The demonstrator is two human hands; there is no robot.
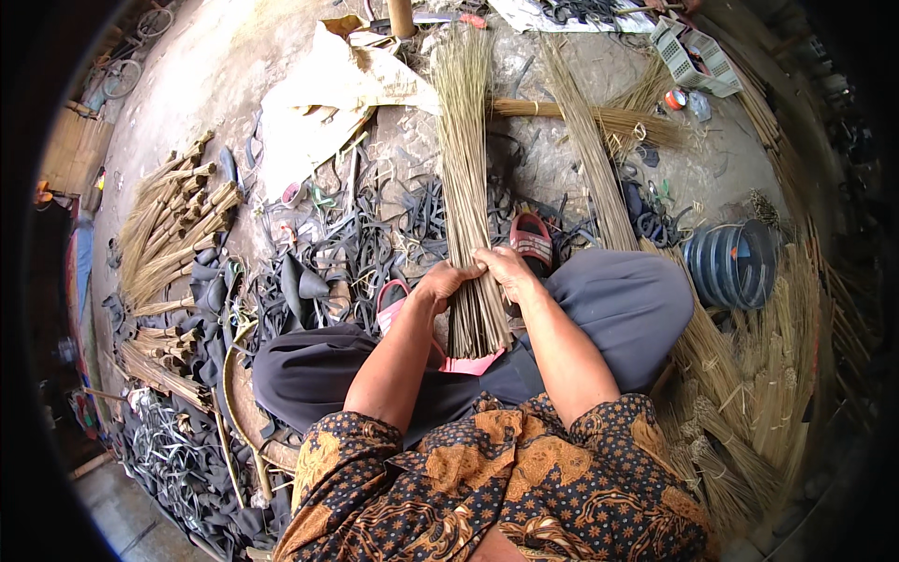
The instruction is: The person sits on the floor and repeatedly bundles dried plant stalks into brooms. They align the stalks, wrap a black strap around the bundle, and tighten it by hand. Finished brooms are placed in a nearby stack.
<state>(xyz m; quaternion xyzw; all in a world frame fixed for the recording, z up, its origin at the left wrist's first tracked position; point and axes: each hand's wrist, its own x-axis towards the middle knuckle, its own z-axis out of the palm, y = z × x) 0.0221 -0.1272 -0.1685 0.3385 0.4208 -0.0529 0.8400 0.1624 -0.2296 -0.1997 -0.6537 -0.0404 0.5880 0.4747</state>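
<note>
A person sits cross-legged on the ground, seen from above, in a patterned brown and black shirt (496, 487) and dark trousers (609, 309). Both forearms reach forward over the lap. The left hand (445, 281) and the right hand (506, 267) are closed around a long bundle of thin dry sticks (465, 178), gripping it side by side near its lower end; the loose ends rest on a pink sandal (473, 363) between the knees, and the rest fans away from the body.

No tie is visible around this bundle, so it appears gathered but not yet bound. To the left, a pile of black rubber strips (328, 253) lies close by, and beyond it a stack of finished small brooms (173, 225). To the right are more sticks (749, 393) and a blue coil (730, 267). Farther off lie another loose bundle (590, 150) and a white sack (318, 112).
</note>
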